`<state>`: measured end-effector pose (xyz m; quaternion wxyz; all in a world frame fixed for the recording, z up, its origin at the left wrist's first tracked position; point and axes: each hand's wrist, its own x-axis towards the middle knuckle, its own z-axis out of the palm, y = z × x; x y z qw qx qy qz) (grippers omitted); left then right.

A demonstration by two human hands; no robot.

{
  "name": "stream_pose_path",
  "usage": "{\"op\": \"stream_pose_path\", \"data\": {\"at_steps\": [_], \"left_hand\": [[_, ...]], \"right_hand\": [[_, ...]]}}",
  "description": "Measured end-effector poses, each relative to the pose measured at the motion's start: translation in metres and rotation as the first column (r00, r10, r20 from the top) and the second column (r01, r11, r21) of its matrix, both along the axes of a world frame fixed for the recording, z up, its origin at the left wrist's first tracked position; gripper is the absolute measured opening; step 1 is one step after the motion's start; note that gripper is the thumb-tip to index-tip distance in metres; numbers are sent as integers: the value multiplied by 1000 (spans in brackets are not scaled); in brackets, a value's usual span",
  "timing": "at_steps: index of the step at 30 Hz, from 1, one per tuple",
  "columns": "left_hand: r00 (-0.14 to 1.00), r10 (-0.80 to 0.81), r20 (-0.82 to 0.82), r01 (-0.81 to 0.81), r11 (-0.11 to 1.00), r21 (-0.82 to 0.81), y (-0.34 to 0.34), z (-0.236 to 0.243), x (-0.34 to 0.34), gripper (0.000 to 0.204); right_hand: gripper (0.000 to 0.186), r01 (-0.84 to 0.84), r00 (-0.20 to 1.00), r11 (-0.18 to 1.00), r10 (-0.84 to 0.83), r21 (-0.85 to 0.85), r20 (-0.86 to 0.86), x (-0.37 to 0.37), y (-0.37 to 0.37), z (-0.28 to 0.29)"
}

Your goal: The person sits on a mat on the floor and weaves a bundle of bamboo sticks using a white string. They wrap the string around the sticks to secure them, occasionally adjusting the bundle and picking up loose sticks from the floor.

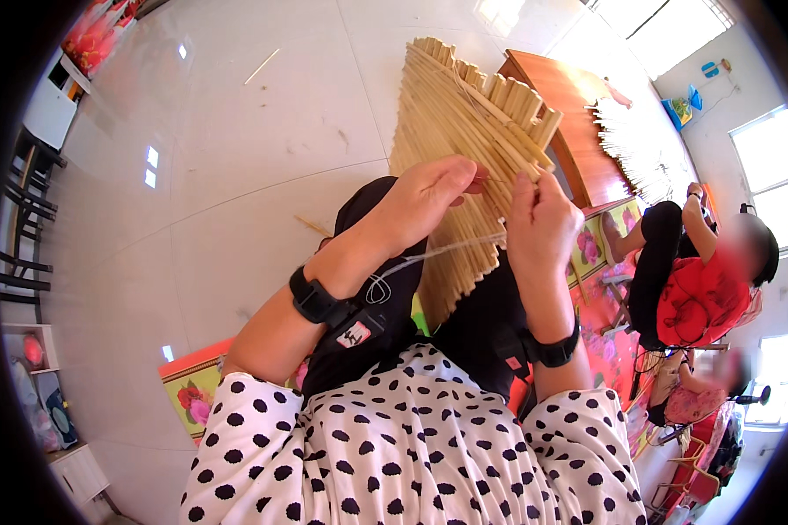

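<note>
A fan-shaped bundle of pale straw-like sticks (pixel 446 131), bound in rows with a jagged edge, stands over my lap. My left hand (pixel 433 192) is curled at its face, thumb and fingers drawn together; what they hold is hidden. My right hand (pixel 543 223) grips the bundle's right edge, thumb on the upper sticks. A loose white string (pixel 438 248) runs from the bundle's edge below my right hand across to the left, ending in loops over my dark-trousered left leg.
A wooden table (pixel 560 122) at upper right bears a row of pale sticks (pixel 630 153). A co-worker in red (pixel 692 297) sits to my right, another person (pixel 692 394) farther down. Floral mats (pixel 193 385) lie beneath us; dark chairs (pixel 26 219) line the left side.
</note>
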<state>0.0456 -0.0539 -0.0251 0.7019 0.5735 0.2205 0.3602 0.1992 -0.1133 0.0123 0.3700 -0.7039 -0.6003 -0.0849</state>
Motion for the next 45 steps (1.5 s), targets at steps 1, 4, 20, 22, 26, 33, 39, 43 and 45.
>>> {"op": "stream_pose_path", "data": {"at_steps": [1, 4, 20, 22, 26, 33, 39, 43, 45], "left_hand": [[1000, 6, 7, -6, 1000, 24, -1, 2, 0, 45], [998, 39, -49, -33, 993, 113, 1, -2, 5, 34], [968, 225, -107, -179, 927, 330, 18, 17, 3, 20], [957, 90, -276, 47, 891, 451, 34, 42, -2, 22], [821, -283, -496, 480, 812, 332, 62, 60, 10, 27], [648, -435, -625, 697, 670, 255, 70, 60, 30, 28], [695, -414, -588, 711, 520, 474, 70, 61, 18, 24], [662, -251, -706, 747, 303, 592, 68, 74, -65, 23], [612, -127, -781, 754, 391, 527, 58, 83, -93, 24]], "right_hand": [[26, 2, 1000, 1000, -2, -10, -3, 2, -3, 5], [27, -6, 1000, 998, 6, -67, -4, 10, -9, 9], [22, -8, 997, 999, 11, -40, 77, 12, -16, 6], [24, -44, 996, 996, 50, -72, 78, 12, -16, 7], [27, -99, 995, 993, 101, -65, 23, 9, -14, 6], [24, -127, 992, 990, 127, -60, -6, 4, -17, 9], [23, -119, 991, 991, 123, -68, 55, 4, -17, 6], [24, -43, 999, 990, 43, -133, 0, 21, -18, 8], [24, -82, 994, 992, 75, -93, -76, 19, -13, 8]]}}
